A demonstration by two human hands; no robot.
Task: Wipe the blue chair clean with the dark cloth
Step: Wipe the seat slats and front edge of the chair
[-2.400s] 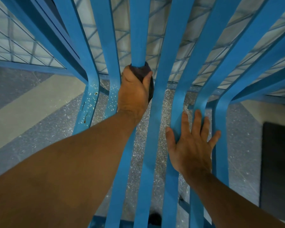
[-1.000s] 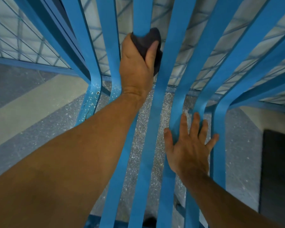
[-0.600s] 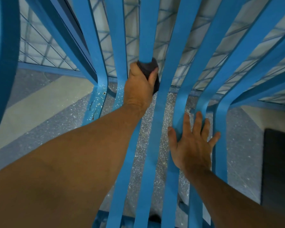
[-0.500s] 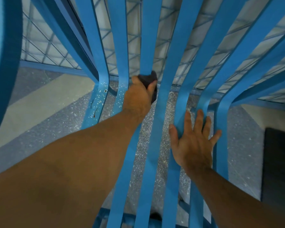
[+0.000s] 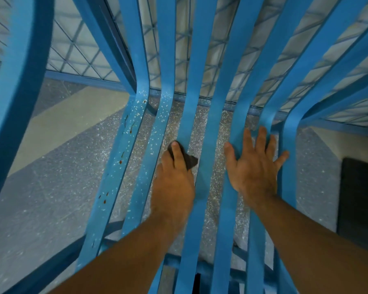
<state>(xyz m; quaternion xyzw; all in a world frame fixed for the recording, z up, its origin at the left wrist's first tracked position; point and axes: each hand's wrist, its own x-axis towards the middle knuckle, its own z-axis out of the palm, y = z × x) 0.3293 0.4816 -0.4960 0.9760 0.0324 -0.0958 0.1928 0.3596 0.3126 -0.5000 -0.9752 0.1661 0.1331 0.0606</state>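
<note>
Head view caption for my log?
Left hand grips dark cloth on a blue chair slat; right hand rests flat on neighbouring slats.

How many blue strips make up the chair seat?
7, side by side. Left to right: the speckled first strip, second strip, third strip under the dark cloth, fourth strip, fifth strip and sixth strip under the right hand, seventh strip. None seems wholly hidden.

Speckled grey floor (image 5: pixel 40 198), pale stripe (image 5: pixel 68 119); blue wire mesh (image 5: pixel 77 58) behind; dark mat (image 5: pixel 361 198) right

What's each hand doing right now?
Left hand: grips the dark cloth against the blue chair.
Right hand: open, pressed flat on the chair.
</note>
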